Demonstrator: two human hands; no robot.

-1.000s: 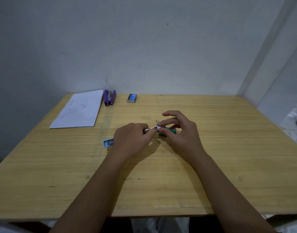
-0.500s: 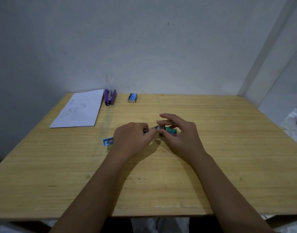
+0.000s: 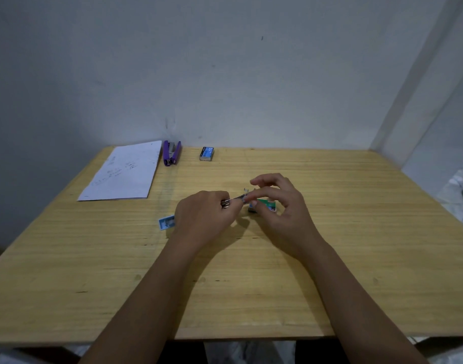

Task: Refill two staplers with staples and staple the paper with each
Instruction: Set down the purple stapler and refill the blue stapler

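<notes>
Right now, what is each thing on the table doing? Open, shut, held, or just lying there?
Purple stapler: swung open, lying by the wall, untouched.
Paper: flat on the table, untouched.
Blue box: lying near the wall; open or shut, cannot tell.
Green box: on the table under the right hand.
Metal strip: pinched between left hand and right fingers.
Blue card: lying beside the left hand.

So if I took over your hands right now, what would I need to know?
Left hand: pinching one end of a thin metal piece, likely a stapler part.
Right hand: fingertips at its other end, above the green staple box.
Purple stapler lies open at the far edge, beside the paper and a blue staple box.
No stapling visible on the paper yet. Left: finish loading, refill the purple one, staple with both.
</notes>
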